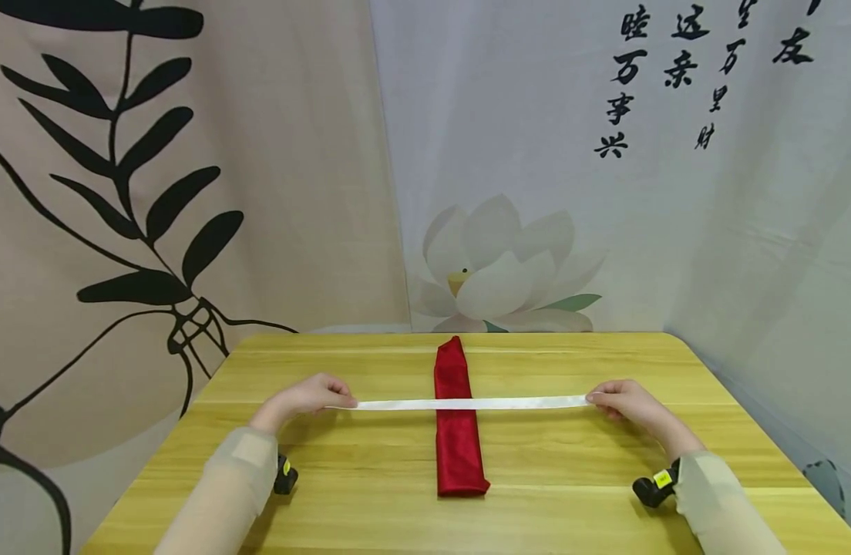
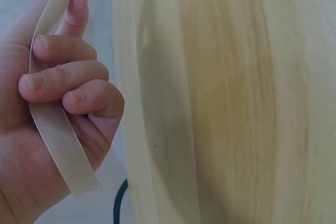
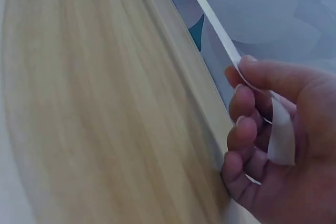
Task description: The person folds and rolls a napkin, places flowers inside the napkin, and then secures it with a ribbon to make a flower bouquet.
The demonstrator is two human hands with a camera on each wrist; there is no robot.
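A white ribbon (image 1: 516, 403) is stretched level between two hands and crosses over a folded red cloth (image 1: 460, 447) in the head view. My left hand (image 1: 317, 393) holds one end. In the left wrist view the ribbon's tail (image 2: 65, 150) runs under curled fingers and hangs past the palm. At the other end my right hand (image 1: 623, 402) pinches the ribbon between thumb and forefinger. Its short tail (image 3: 282, 135) loops down inside that palm in the right wrist view. The red cloth lies long and narrow on the table, pointing away from me.
The wooden table (image 1: 571, 493) has light yellow boards. Behind it hangs a pale curtain (image 1: 307, 154) with black plant prints, a lotus and dark characters. A small black camera (image 1: 285, 474) sits on the left wrist, another camera (image 1: 654, 489) on the right.
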